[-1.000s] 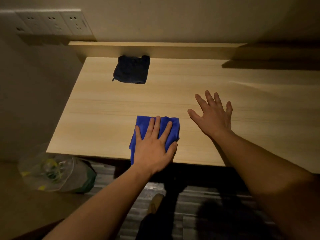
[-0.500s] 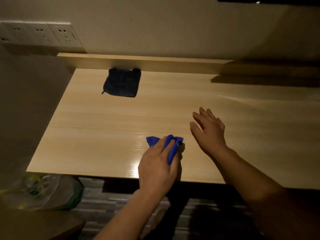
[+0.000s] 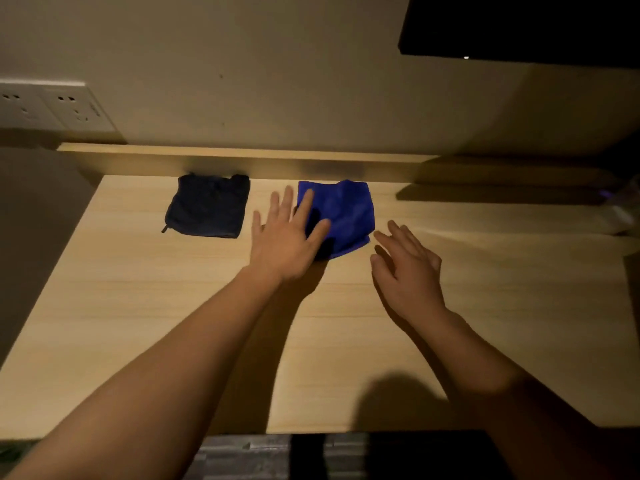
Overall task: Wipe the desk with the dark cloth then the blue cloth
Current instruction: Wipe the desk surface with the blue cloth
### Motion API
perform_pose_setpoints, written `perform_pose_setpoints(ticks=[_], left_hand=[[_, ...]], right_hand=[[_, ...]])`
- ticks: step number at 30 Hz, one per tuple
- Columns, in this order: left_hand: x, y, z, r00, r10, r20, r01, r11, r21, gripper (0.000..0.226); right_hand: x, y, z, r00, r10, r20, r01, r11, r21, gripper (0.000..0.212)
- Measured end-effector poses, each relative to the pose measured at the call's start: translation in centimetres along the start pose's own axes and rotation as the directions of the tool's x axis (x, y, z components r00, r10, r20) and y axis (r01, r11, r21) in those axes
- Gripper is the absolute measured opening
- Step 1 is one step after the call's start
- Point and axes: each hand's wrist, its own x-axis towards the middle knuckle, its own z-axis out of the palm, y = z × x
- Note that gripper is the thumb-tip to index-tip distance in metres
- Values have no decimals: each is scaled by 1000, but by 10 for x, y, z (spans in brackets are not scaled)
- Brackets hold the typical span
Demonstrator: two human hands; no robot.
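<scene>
The light wooden desk [image 3: 156, 306] fills the view. A folded dark cloth [image 3: 207, 209] lies flat at the back left, against the raised back ledge. A blue cloth [image 3: 346, 213] lies flat just to its right, also near the ledge. My left hand [image 3: 287, 237] is stretched out flat with fingers spread; two fingertips overlap the blue cloth's left edge and nothing is gripped. My right hand [image 3: 408, 268] hovers open over the desk, just right of and nearer than the blue cloth, apart from it.
A row of wall sockets [image 3: 52, 109] sits at the upper left. A dark screen [image 3: 519, 26] hangs at the upper right. A clear plastic item [image 3: 620, 216] shows at the right edge. The desk's front edge runs along the bottom, with striped flooring below.
My left hand carried the blue cloth from the front edge to the back, beside the dark cloth, and opened flat. My right hand followed forward. The view tilted up.
</scene>
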Motion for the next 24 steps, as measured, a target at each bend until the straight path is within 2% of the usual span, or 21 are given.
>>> perform_pose_setpoints(ticks=[4, 7, 10, 12, 17, 24], left_hand=[[-52, -65, 20, 993, -119, -23, 121, 988, 94, 72], [-61, -83, 32, 989, -145, -8, 144, 972, 188, 76], [-59, -83, 35, 989, -142, -28, 145, 967, 211, 72], [-59, -83, 35, 990, -140, -33, 144, 967, 209, 73], [-58, -83, 36, 989, -137, -48, 145, 966, 216, 74], [-56, -84, 36, 989, -138, -52, 146, 963, 227, 72]], right_hand=[[50, -37, 18, 992, -115, 46, 119, 990, -74, 52], [92, -59, 35, 973, -174, 150, 200, 962, -187, 63], [123, -65, 52, 952, -94, 292, 176, 947, -269, 85], [130, -63, 61, 942, -26, 334, 130, 947, -293, 95], [124, -61, 71, 960, -10, 278, 120, 917, -381, 100], [97, -51, 71, 966, -19, 259, 117, 923, -367, 96]])
